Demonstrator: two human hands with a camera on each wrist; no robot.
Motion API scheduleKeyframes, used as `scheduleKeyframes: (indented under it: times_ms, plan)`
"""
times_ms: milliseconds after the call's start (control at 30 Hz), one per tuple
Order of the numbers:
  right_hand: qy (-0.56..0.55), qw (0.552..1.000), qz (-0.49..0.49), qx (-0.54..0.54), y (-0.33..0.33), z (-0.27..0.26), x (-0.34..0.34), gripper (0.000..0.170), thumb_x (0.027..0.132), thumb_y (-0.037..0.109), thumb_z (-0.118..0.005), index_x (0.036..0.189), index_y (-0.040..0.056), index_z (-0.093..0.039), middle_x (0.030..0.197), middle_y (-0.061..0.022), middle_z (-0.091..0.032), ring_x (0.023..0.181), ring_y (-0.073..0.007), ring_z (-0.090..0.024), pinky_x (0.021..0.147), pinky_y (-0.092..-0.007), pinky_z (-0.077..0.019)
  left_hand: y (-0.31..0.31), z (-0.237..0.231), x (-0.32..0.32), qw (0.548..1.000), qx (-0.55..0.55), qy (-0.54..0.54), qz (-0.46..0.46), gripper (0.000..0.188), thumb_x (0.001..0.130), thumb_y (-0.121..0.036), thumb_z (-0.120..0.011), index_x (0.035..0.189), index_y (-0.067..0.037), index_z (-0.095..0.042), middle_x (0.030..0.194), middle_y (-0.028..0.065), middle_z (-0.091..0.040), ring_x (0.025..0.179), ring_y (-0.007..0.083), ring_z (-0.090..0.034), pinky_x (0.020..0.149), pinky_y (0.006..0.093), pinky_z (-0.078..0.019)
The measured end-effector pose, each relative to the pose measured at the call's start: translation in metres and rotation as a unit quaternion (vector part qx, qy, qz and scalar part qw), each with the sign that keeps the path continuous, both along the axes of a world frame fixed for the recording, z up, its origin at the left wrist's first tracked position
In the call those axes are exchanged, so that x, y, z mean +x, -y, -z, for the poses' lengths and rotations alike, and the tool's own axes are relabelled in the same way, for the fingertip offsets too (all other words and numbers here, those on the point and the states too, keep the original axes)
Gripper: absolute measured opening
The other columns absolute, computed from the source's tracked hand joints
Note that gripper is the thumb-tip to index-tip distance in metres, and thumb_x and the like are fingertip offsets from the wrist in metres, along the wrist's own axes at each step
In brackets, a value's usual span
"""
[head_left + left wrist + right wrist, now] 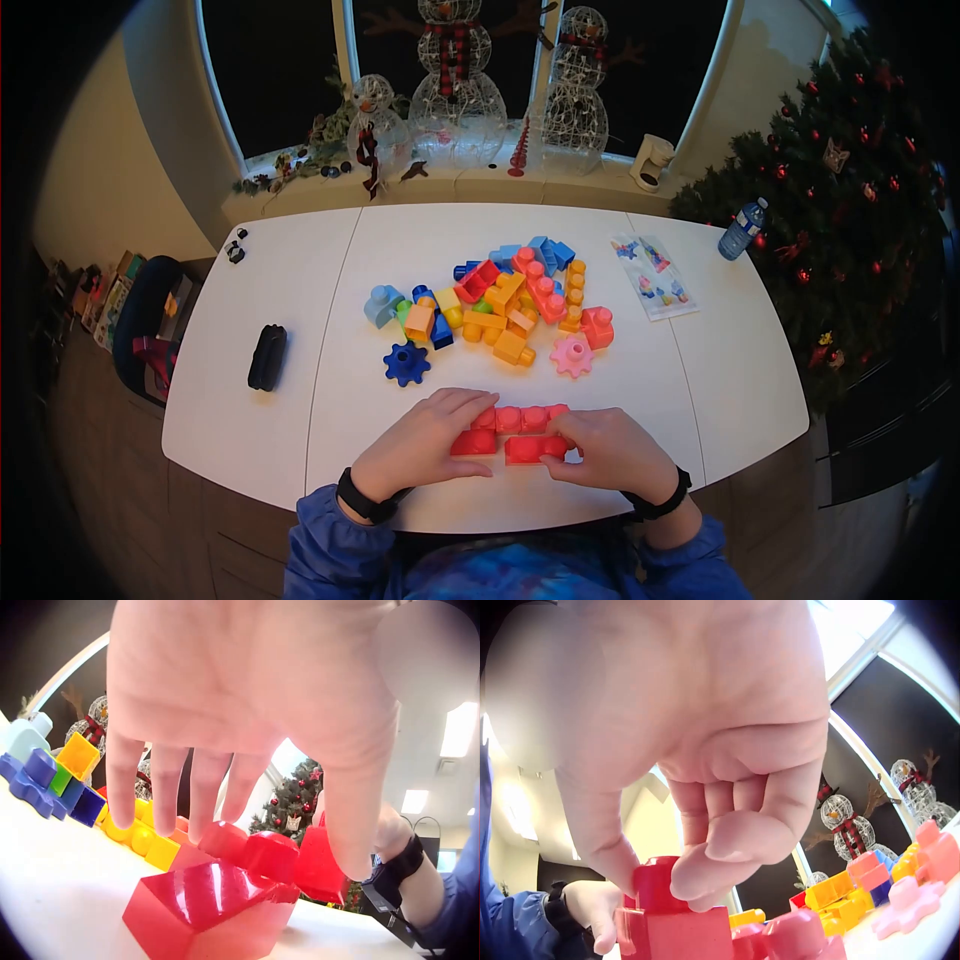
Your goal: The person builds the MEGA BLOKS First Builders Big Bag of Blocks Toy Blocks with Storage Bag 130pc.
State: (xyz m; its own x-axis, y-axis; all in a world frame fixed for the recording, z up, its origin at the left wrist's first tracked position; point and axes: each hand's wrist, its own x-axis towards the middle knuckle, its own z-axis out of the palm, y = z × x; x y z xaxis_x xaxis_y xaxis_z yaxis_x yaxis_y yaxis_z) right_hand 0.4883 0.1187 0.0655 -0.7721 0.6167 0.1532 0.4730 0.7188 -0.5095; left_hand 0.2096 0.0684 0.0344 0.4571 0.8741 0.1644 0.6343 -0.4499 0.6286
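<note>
Red toy building blocks lie on the white table (400,510) in front of the person: a long row with round studs (521,420), a shorter block at its left (474,442) and another nearer the body at right. My right hand (618,455) pinches that nearer-right block (523,451) between thumb and curled fingers; the right wrist view shows the fingertips on its stud (657,886). My left hand (425,440) arches over the left end with fairly straight fingers (169,784), close to the left block (210,915).
Beyond the hands lies a pile of colourful blocks (505,310), with a blue gear (407,364) and a pink gear (573,355) at its front. A picture sheet (655,277) and a water bottle (743,229) are at right, a black case (267,357) at left.
</note>
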Motion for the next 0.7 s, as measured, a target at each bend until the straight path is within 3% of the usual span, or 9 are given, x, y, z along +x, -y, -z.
scheduleKeyframes:
  times_ms: [200, 433, 600, 700]
  plan:
    - [0.058, 0.998, 0.012, 0.038, 0.003, 0.028, -0.009, 0.029, 0.086, 0.028, -0.08, 0.096, 0.008, -0.063, 0.079, -0.0113, -0.071, 0.07, -0.0312, -0.07, 0.063, -0.0413, -0.0556, -0.001, 0.007, 0.004, 1.0, 0.002, -0.007, -0.024, 0.071, 0.08, -0.028, -0.088, 0.14, -0.002, -0.059, 0.134, 0.0206, -0.063, 0.121, 0.0383, -0.061, 0.104, 0.0428, -0.0509]
    - [0.04, 0.997, 0.025, 0.061, 0.001, 0.033, -0.011, 0.033, 0.087, 0.03, -0.081, 0.106, 0.0084, -0.063, 0.082, -0.0099, -0.07, 0.07, -0.0299, -0.07, 0.062, -0.0402, -0.0555, -0.001, 0.006, 0.005, 1.0, -0.013, -0.001, -0.022, 0.067, 0.079, -0.017, -0.085, 0.139, -0.002, -0.058, 0.133, 0.0194, -0.064, 0.12, 0.0388, -0.062, 0.104, 0.0444, -0.0509]
    - [0.034, 0.997, 0.025, 0.065, -0.001, 0.032, -0.01, 0.037, 0.086, 0.031, -0.083, 0.111, 0.0088, -0.066, 0.083, -0.0079, -0.07, 0.07, -0.0271, -0.071, 0.062, -0.0377, -0.0557, -0.002, 0.005, 0.004, 1.0, -0.013, 0.002, -0.019, 0.067, 0.08, -0.02, -0.085, 0.139, -0.002, -0.058, 0.132, 0.0195, -0.065, 0.119, 0.0392, -0.062, 0.104, 0.0445, -0.0512]
    - [-0.028, 0.999, 0.033, 0.032, -0.002, 0.023, -0.007, 0.037, 0.091, 0.037, -0.077, 0.111, 0.0092, -0.064, 0.086, -0.0099, -0.07, 0.072, -0.0301, -0.07, 0.062, -0.0406, -0.0558, 0.001, -0.002, 0.005, 0.999, 0.017, 0.014, -0.036, 0.068, 0.082, -0.025, -0.086, 0.139, -0.002, -0.058, 0.131, 0.0197, -0.065, 0.118, 0.039, -0.062, 0.103, 0.0444, -0.0513]
